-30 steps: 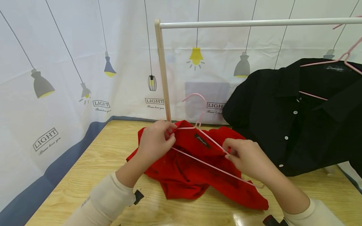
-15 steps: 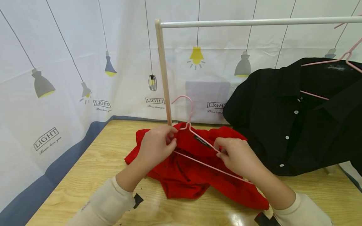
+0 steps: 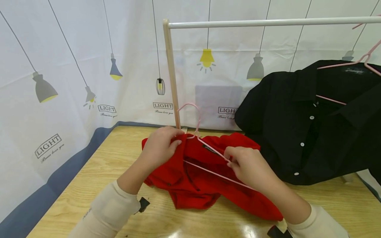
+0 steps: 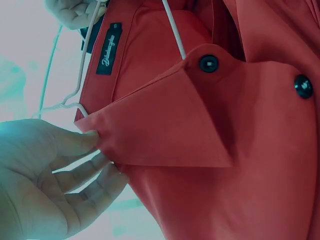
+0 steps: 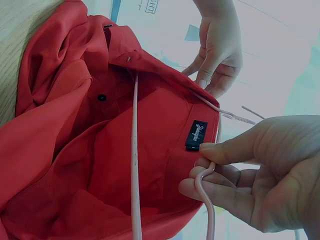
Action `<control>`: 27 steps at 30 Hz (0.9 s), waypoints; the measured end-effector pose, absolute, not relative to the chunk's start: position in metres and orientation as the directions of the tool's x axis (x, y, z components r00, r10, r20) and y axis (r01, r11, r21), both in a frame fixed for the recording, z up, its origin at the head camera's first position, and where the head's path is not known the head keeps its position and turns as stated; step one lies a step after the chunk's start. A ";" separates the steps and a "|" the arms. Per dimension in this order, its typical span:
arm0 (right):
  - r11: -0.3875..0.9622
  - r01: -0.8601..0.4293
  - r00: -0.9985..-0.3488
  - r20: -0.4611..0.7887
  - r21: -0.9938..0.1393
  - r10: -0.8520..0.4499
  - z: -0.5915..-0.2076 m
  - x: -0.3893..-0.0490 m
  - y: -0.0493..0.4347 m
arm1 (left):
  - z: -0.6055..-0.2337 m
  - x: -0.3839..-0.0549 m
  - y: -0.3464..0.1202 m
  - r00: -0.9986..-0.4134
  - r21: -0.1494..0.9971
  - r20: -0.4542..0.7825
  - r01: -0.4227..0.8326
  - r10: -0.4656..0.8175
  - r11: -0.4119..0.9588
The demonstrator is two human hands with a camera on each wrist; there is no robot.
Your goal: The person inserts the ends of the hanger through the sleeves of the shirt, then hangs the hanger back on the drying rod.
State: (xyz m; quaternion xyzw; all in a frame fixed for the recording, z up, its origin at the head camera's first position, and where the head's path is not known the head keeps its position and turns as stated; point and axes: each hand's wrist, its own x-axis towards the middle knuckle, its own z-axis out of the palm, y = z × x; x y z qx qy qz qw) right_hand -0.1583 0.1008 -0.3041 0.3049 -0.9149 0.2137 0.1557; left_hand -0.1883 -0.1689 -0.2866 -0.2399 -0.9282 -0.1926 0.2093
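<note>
A red shirt [image 3: 193, 198] with dark buttons lies bunched on the table. Its collar [image 4: 155, 132] is pinched between thumb and fingers of my left hand [image 3: 160, 145], on the shirt's left side in the head view. One shoulder of a pink hanger [image 3: 220, 176] is inside the neck opening, its end hidden under the cloth. My right hand [image 3: 250, 163] pinches the hanger's other shoulder, near the black neck label [image 5: 196, 135]. The hook points up and to the left. The hanger's lower bar crosses the open front of the shirt.
A clothes rack has a white rod [image 3: 268, 22] and a wooden post [image 3: 172, 76] behind the red shirt. A black shirt [image 3: 274, 115] hangs at right on another pink hanger. The wooden table [image 3: 98, 155] meets a lamp-patterned cloth backdrop [image 3: 134, 59].
The hanger and my right hand have shifted left, bringing the hook close to the rack post. My left hand has drawn the red collar over the hanger's left shoulder.
</note>
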 end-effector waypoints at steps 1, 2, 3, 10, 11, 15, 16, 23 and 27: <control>0.721 -0.626 -0.764 0.416 -0.296 -0.493 -0.304 -0.158 0.100 | -0.287 -0.189 -0.169 -0.789 0.256 0.489 0.538 0.372 0.803; 0.721 -0.627 -0.764 0.413 -0.295 -0.495 -0.304 -0.158 0.100 | -0.288 -0.189 -0.169 -0.781 0.255 0.495 0.549 0.380 0.796; 0.722 -0.626 -0.765 0.409 -0.295 -0.497 -0.304 -0.157 0.100 | -0.288 -0.189 -0.169 -0.775 0.256 0.498 0.560 0.388 0.788; 0.708 -0.624 -0.777 0.358 -0.330 -0.518 -0.302 -0.152 0.098 | -0.287 -0.189 -0.171 -0.758 0.208 0.467 0.595 0.456 0.777; 0.703 -0.625 -0.778 0.346 -0.340 -0.524 -0.302 -0.152 0.098 | -0.287 -0.189 -0.172 -0.750 0.186 0.468 0.600 0.467 0.778; 0.665 -0.637 -0.771 0.307 -0.391 -0.558 -0.300 -0.152 0.102 | -0.288 -0.188 -0.173 -0.704 0.100 0.494 0.628 0.509 0.772; 0.655 -0.638 -0.769 0.299 -0.405 -0.565 -0.300 -0.153 0.104 | -0.288 -0.189 -0.173 -0.692 0.085 0.504 0.635 0.517 0.768; 0.649 -0.595 -0.802 0.307 -0.473 -0.512 -0.294 -0.153 0.122 | -0.292 -0.188 -0.175 -0.652 0.062 0.555 0.652 0.517 0.756; 0.707 -0.536 -0.844 0.288 -0.462 -0.452 -0.295 -0.156 0.133 | -0.293 -0.190 -0.177 -0.635 0.064 0.572 0.665 0.519 0.744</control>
